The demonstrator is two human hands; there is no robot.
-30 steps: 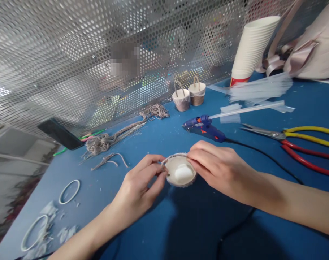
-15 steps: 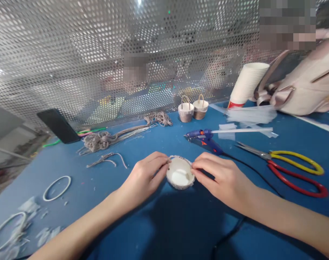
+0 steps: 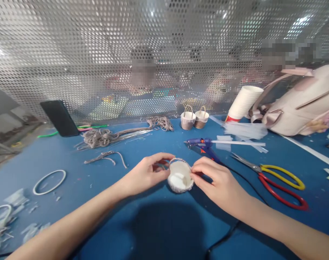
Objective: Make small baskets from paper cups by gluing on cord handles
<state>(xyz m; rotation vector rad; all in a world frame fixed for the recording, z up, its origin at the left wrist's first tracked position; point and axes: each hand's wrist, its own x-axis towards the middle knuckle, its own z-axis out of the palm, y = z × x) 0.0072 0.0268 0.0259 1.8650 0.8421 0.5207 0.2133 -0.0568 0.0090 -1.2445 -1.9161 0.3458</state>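
Note:
A small white paper cup (image 3: 180, 177) with a cord-wrapped outside sits between my hands, its opening turned toward me. A thin cord handle (image 3: 180, 160) arches over its far rim. My left hand (image 3: 150, 169) is at the cup's left side, fingers curved and parted, the fingertips by the rim and the handle's left end. With thumb and fingers pinched together, my right hand (image 3: 217, 177) grips the cup's right rim at the handle's other end.
Behind are a blue glue gun (image 3: 203, 143), two small cups with handles (image 3: 188, 120), stacked paper cups (image 3: 244, 103) and grey cord (image 3: 98, 137). Large scissors (image 3: 280, 182) lie right. A phone (image 3: 60, 117), hoop (image 3: 49, 182) and scraps are left; a perforated panel (image 3: 99, 72) stands behind.
My left fingers have loosened and spread at the cup's left rim. The handle now shows more clearly above the far rim. The camera view has shifted and levelled.

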